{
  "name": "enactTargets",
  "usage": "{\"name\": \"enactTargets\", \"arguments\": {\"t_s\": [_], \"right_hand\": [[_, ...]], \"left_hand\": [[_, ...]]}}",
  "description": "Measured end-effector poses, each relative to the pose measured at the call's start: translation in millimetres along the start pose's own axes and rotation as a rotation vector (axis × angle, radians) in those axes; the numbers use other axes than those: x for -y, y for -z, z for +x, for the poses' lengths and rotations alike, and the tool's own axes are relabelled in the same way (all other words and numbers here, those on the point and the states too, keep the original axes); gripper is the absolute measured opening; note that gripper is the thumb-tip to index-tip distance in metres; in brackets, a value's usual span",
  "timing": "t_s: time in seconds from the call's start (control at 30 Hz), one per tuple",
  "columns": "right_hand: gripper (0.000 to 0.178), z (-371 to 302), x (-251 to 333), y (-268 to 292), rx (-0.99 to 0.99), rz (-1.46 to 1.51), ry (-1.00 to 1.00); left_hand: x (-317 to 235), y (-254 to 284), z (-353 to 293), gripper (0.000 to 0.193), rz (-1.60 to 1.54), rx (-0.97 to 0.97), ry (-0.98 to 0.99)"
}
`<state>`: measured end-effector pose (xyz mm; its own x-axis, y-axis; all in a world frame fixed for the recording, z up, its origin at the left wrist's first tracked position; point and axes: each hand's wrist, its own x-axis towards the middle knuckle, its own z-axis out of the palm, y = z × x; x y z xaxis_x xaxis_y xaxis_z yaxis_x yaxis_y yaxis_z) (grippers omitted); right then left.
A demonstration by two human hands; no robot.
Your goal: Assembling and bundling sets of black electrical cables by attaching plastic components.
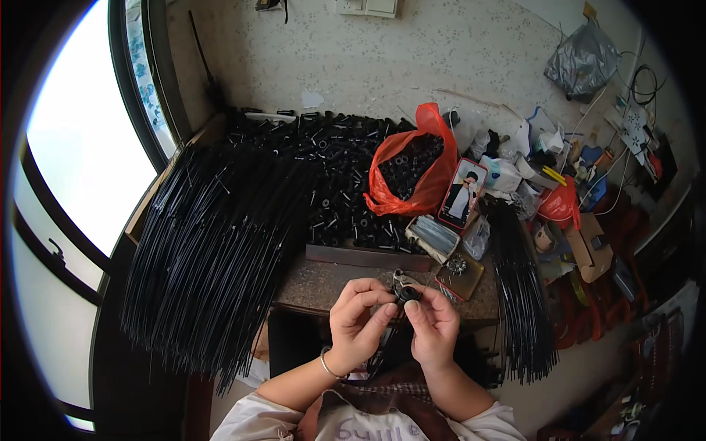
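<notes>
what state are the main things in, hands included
Left hand: fingers pinched on a small round black part
Right hand: fingers pinched on the same part
Red plastic bag: open, holding small black pieces
Red-edged rectangular phone: screen lit
Grey plastic bag: hung up
Long thin black rods at left: heaped, ends overhanging

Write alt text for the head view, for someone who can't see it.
A person's left hand and right hand hold a small dark part before a cluttered table. Behind lie heaped black pieces, an open red bag and a phone, between two clusters of thin black strands.
</notes>
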<state>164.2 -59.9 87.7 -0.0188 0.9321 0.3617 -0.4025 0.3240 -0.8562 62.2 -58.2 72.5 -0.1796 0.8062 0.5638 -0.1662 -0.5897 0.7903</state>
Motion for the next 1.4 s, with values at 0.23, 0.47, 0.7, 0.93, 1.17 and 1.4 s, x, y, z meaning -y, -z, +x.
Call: {"name": "enactTargets", "arguments": {"t_s": [0.23, 0.47, 0.7, 0.93, 1.17, 1.4], "right_hand": [[0.023, -1, 5, 6, 0.077, 0.124, -0.091], [0.019, 5, 7, 13, 0.224, -0.134, 0.010], [0.014, 8, -6, 17, 0.284, 0.199, -0.242], [0.061, 5, -1, 9, 0.343, -0.040, -0.214], [0.035, 8, 26, -2, 0.265, -1.040, 0.721], [0.029, 2, 42, -5, 0.245, -1.139, 0.847]], "left_hand": [[-11, 0, 4, 0.009, -0.269, 0.014, 0.181], [-13, 9, 6, 0.020, -0.216, 0.164, 0.178], [-17, 14, 11, 0.020, 0.377, 0.292, -0.185], [-9, 28, -2, 0.050, -0.385, 0.766, 0.360], [-11, 35, 5, 0.028, -0.522, 0.415, 0.484], [-27, 39, 8, 0.034, -0.309, 0.561, 0.288]]}}
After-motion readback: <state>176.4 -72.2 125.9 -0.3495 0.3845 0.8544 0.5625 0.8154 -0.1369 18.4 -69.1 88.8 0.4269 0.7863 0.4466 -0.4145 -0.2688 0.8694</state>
